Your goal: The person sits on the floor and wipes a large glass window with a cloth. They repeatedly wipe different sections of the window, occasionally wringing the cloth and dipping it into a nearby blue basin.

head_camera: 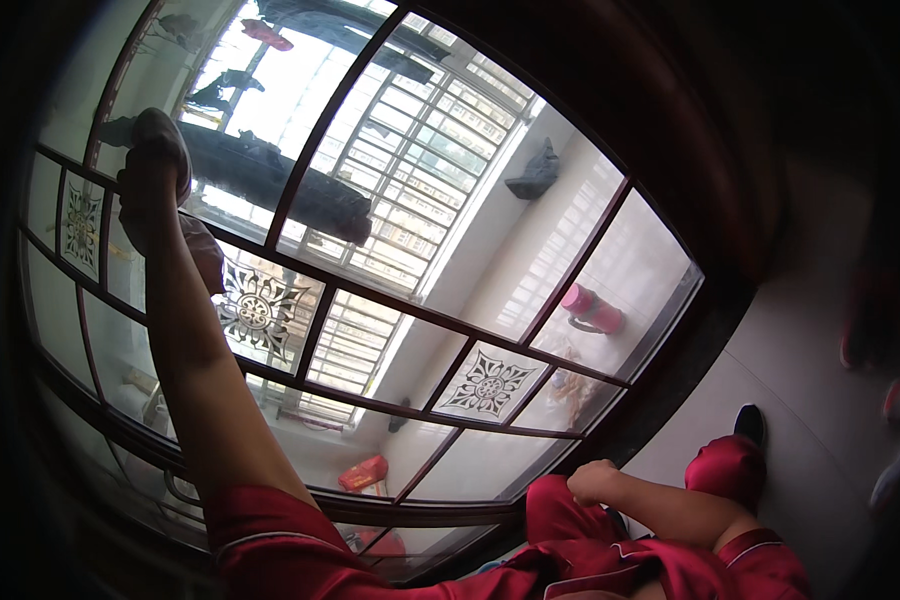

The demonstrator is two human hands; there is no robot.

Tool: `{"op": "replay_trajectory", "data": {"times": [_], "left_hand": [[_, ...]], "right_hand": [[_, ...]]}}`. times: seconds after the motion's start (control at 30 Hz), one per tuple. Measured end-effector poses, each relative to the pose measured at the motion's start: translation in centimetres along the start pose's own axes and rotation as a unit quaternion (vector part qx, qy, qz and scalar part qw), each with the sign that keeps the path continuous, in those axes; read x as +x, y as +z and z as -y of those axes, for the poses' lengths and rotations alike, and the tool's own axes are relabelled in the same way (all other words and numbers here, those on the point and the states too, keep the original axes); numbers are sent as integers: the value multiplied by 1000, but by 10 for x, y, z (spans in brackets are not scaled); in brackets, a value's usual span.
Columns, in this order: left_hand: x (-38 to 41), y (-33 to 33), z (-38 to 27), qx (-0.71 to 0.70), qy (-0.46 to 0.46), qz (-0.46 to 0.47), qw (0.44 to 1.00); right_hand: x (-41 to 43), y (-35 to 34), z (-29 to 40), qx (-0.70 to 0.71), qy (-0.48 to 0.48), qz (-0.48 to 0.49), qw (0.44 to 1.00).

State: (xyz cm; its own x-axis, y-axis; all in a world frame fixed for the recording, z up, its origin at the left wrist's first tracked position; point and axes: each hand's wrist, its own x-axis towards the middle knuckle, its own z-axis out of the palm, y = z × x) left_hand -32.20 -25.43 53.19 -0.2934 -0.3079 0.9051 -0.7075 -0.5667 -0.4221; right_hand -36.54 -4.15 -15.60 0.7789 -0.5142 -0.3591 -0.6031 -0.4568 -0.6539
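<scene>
My left arm reaches up to the far left of the view. My left hand [141, 184] is in shadow with a grey cloth [204, 251] bunched in it, parts of which show above and below the hand. Hand and cloth lie against a dark-framed glass panel door [330, 281], near a crossbar. Black-and-white floral patterns [256, 309] decorate some small panes. My right hand [591, 481] is curled, with nothing seen in it, beside the knee of my red satin trousers [562, 510].
Behind the glass are a barred window [412, 172], dark hanging garments [270, 169], a pink bottle [594, 309] and a red packet [363, 474]. A curved door handle [176, 487] is at lower left. Grey floor tiles [727, 375] and my dark shoe [751, 424] show at right.
</scene>
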Motion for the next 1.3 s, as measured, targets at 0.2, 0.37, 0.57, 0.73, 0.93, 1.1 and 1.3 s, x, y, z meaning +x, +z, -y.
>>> {"op": "replay_trajectory", "data": {"times": [0.2, 0.37, 0.57, 0.73, 0.93, 1.1, 1.3], "left_hand": [[-105, -49, -105, 59, 256, -89, 961], [-219, -79, -213, -59, 338, -65, 937], [-360, -45, -262, -172, 547, 15, 819], [-352, -44, -224, -206, 500, 14, 841], [-168, -52, -165, -157, 161, 32, 974], [-18, -42, -75, -73, -8, 2, 997], [50, -5, -92, -54, -37, -105, 992]], "right_hand": [[-17, -8, 8, 2, -29, -22, 999], [-33, -17, -23, 22, 48, -62, 997], [-20, -9, -44, 62, 101, -88, 989], [-17, 0, -63, 53, 144, -61, 986], [-17, -5, -66, 64, 142, -2, 988], [-5, 2, -62, 45, 113, 11, 992], [-7, -22, -48, 92, 41, -68, 993]]}}
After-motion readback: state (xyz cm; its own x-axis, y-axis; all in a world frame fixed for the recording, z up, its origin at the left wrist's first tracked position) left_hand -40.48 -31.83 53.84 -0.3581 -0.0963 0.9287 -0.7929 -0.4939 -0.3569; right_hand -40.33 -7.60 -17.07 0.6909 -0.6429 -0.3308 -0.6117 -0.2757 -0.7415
